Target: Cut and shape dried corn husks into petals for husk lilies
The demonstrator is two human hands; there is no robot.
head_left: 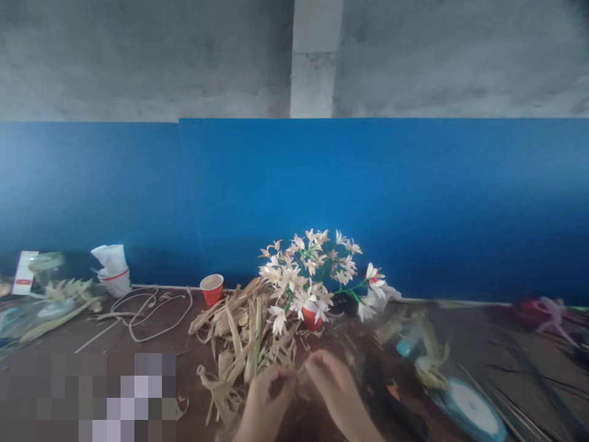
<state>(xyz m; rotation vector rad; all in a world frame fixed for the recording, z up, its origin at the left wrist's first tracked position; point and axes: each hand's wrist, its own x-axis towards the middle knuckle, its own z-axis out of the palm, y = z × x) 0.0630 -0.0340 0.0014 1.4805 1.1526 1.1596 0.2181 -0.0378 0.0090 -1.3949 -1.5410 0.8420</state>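
Note:
My left hand [267,399] and my right hand [334,390] meet at the bottom middle, fingertips pinched together on a thin pale strip of dried husk [301,370]. The strip is small and blurred. Just beyond my hands lies a pile of dried husk strips [242,334] on the brown table [156,362]. Behind the pile stands a red paper cup [311,319] holding a bunch of cream husk flowers [313,270] on green stems.
A second red cup [212,288] stands left of the pile. White cord [151,307] loops on the table, with stacked white cups [113,270] at far left. A tape roll [469,408] and dark stems lie at right. A blue wall panel [368,196] backs the table.

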